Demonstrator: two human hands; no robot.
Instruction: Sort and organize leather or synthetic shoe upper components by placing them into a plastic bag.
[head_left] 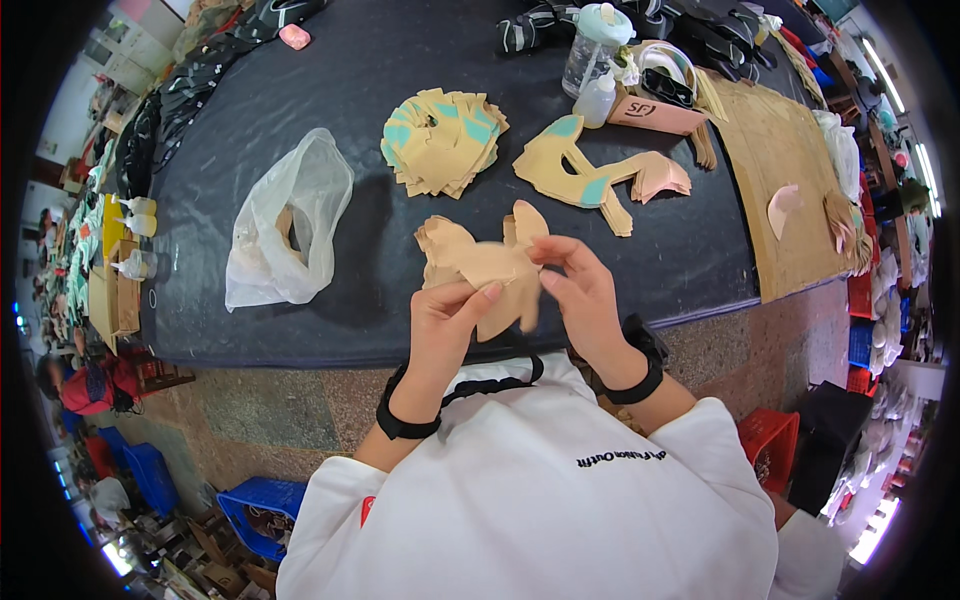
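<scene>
Between my two hands, just above the table's near edge, is a tan, curved cut piece (492, 264), thin like leather or lining. My left hand (446, 318) pinches its left side between thumb and fingers. At its right end, my right hand (580, 290) is closed with thumb and fingertips on the edge. Behind the held piece lies a stack of similar tan pieces (440, 238), partly covered by it. Farther off sit a fanned round pile of tan pieces with teal patches (440, 140) and another spread of tan and teal pieces (565, 178).
A translucent plastic bag (290, 225) with tan contents lies on the dark table (370, 290) at left. A clear jug (597, 50), a white squeeze bottle (596, 100) and a pink box (655, 113) stand at the back right. Brown cardboard (780, 240) covers the right end.
</scene>
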